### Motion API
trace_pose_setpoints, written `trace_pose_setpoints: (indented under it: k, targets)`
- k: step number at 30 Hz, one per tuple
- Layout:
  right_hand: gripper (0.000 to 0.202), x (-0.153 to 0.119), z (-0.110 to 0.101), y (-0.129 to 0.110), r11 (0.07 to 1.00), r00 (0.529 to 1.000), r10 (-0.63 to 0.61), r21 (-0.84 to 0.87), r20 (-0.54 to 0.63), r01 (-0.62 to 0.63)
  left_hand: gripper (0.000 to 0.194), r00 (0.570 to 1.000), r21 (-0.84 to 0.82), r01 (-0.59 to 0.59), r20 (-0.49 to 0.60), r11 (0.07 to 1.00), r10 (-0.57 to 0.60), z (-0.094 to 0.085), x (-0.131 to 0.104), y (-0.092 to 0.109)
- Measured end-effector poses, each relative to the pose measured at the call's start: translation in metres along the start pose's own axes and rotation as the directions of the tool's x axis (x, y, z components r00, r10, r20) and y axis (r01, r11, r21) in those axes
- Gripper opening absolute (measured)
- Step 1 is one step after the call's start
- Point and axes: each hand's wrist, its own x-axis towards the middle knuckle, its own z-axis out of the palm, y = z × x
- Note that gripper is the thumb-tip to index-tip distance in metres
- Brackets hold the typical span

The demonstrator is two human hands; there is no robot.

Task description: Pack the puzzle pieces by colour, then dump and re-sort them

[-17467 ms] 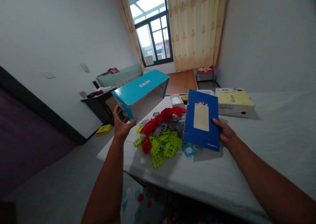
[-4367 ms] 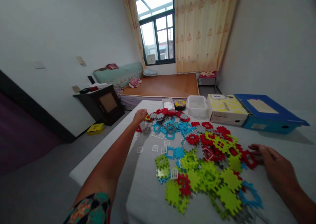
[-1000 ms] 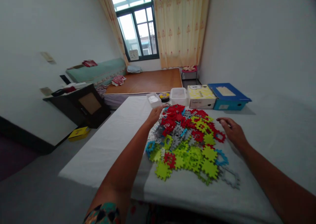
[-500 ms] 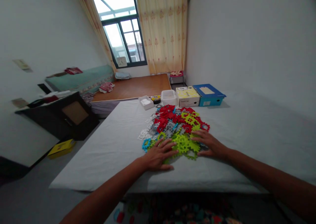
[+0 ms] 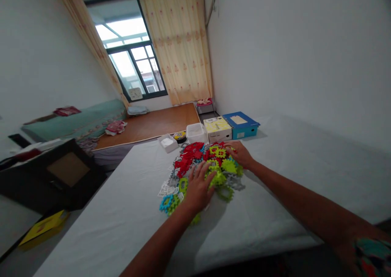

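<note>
A heap of plastic interlocking building pieces lies on the white-covered table (image 5: 122,212): red pieces (image 5: 189,157), lime green pieces (image 5: 218,178), grey pieces (image 5: 235,182), a blue piece (image 5: 166,203) and thin white frames (image 5: 167,189). My left hand (image 5: 199,187) rests on the near middle of the heap, fingers spread over green and grey pieces. At the heap's far right side, my right hand (image 5: 240,154) touches red and green pieces with its fingers partly bent; its fingertips are partly hidden among them. I see nothing gripped in either hand.
Behind the heap stand a small white box (image 5: 168,143), a round black-and-yellow tin (image 5: 179,137), a clear plastic tub (image 5: 196,133), a yellow box (image 5: 217,129) and a blue box (image 5: 241,125). A yellow box (image 5: 44,230) lies on the floor left, near a dark cabinet (image 5: 58,175).
My right hand has moved from the heap's near right side to its far right. The left hand has slid further onto the pieces, and the green ones are spread differently. The camera view has shifted.
</note>
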Motion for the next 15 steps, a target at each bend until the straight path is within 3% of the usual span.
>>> trace_pose_setpoints:
  k: [2, 4, 6, 10, 15]
  targets:
    - [0.032, 0.004, -0.006, 0.037, 0.975, 0.984, 0.177, -0.141, 0.018, -0.173, 0.039, 0.987, -0.061, -0.156, 0.034, 0.986, 0.159, 0.007, 0.001, 0.029]
    - [0.032, 0.008, -0.013, 0.076, 0.900, 0.934, 0.355, -0.284, 0.037, -0.330, 0.034, 0.950, -0.091, -0.306, 0.036, 0.948, 0.310, 0.017, 0.002, 0.053]
    - [0.032, 0.013, -0.018, 0.110, 0.834, 0.889, 0.456, -0.368, 0.039, -0.412, 0.030, 0.912, -0.097, -0.407, 0.012, 0.908, 0.410, 0.029, 0.004, 0.068]
    - [0.034, 0.030, -0.017, 0.151, 0.789, 0.862, 0.506, -0.420, 0.031, -0.448, 0.026, 0.862, -0.134, -0.503, -0.003, 0.854, 0.507, 0.052, 0.006, 0.069]
    - [0.040, 0.046, -0.004, 0.172, 0.791, 0.855, 0.514, -0.424, 0.071, -0.441, 0.023, 0.867, -0.207, -0.495, -0.050, 0.844, 0.497, 0.076, 0.004, 0.059]
